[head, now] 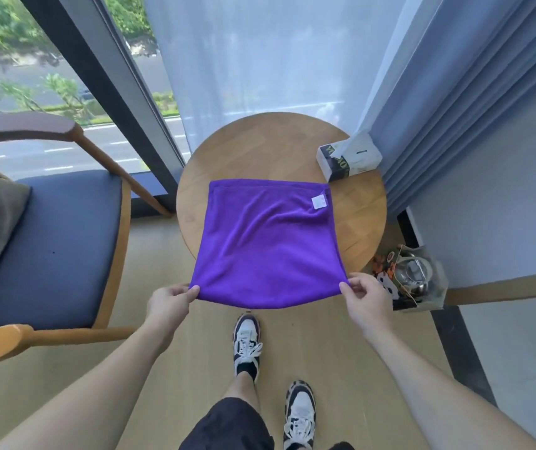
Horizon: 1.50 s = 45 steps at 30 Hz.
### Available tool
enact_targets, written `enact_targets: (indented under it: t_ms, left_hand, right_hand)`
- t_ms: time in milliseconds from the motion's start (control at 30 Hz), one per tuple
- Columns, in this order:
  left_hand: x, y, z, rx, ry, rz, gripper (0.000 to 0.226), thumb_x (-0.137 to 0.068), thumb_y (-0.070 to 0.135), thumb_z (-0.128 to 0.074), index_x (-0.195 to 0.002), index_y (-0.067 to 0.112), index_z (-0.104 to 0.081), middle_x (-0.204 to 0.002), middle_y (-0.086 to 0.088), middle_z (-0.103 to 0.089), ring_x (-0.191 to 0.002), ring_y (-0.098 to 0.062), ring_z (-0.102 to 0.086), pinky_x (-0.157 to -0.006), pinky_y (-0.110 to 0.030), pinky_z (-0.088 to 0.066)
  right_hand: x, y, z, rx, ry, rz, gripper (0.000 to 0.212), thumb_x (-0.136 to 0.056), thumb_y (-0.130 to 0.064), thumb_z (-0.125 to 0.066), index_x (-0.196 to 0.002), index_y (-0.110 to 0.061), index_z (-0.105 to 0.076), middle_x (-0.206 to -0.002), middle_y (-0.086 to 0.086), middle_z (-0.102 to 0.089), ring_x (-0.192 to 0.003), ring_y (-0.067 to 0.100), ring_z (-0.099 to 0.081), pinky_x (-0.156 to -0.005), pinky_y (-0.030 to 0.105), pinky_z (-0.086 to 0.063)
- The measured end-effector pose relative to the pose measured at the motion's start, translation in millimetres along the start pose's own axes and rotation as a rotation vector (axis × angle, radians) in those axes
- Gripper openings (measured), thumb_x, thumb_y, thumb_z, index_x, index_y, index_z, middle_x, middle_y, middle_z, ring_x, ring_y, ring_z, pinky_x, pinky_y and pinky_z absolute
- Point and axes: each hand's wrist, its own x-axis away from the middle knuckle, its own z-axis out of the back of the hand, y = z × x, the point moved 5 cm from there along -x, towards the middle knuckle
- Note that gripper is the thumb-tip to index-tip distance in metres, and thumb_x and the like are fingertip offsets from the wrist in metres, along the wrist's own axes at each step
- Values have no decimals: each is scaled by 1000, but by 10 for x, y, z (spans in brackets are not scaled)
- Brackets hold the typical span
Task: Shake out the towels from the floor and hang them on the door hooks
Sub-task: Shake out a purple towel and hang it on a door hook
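Note:
A purple towel point(266, 241) is stretched flat, its far edge lying on a round wooden table point(276, 147) and its near edge held out past the table's rim. A white label shows near its far right corner. My left hand point(169, 303) pinches the near left corner. My right hand point(364, 297) pinches the near right corner. No door hooks are in view.
A tissue box point(348, 157) stands at the table's right edge. A wooden armchair with a blue seat point(52, 248) is on the left. A clear box of small items point(413, 277) sits on the floor to the right, below blue curtains point(455, 92). My feet stand on the wooden floor.

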Motion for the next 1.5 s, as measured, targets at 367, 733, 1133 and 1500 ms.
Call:
enact_targets:
  t_ms: [367,733,1133,1500]
  left_hand:
    - [771,2181,942,119,160,-465,27,-89,42,-64,-96,18,-74,-93,-9,-71,-88,-25,-66,-73,-36,-54]
    - [853,3528,1511,231,218,-626,27,-95,31,-67,-110,9,-62,-104,-9,-63,-83,-19,-59,-80,-43,-57]
    - [459,3941,1675,191,88,-657,10,-79,13,-83,-85,20,-78,-99,-8,-73,-98,-24,-69,-95,-45,-57]
    - [939,3775,1713,-119,283,-723,19,-79,6,-77,-90,19,-70,-94,-7,-67,-90,-25,-63,-71,-34,-52]
  right_hand:
    - [-391,-2194,1414,-170,77,320,10,-92,-23,-68,-86,-15,-71,-85,0,-72,-84,20,-65,-79,31,-50]
    - [-708,-3351,1966,-412,106,283,26,-96,-23,-66,-87,1,-69,-84,13,-71,-74,21,-66,-67,30,-59]
    - [-856,-3630,1854,-360,62,306,11,-85,-9,-77,-81,-19,-76,-84,2,-76,-85,26,-71,-82,35,-61]
    - [-573,-3749,2135,-143,-29,473,8,-78,-7,-83,-77,-13,-77,-72,1,-74,-63,8,-64,-70,24,-55]
